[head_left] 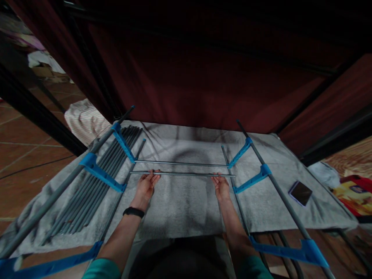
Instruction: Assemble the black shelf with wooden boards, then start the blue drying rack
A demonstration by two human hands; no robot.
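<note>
A thin grey metal rod (183, 174) lies crosswise between two grey tube frames with blue plastic connectors. My left hand (146, 186), with a black band on the wrist, has its fingertips closed on the rod near its left end. My right hand (221, 186) grips the rod near its right end. A second thin rod (180, 163) sits just beyond, joined between the blue connectors (124, 143) on the left frame and the blue connectors (240, 153) on the right frame. Everything rests on a grey towel (186, 201).
A bundle of several loose grey tubes (95, 186) lies on the towel at the left. A phone (300, 192) lies on the towel at the right. Dark red fabric panels (203, 77) stand behind. Tiled floor and crumpled cloth (85, 120) lie at the left.
</note>
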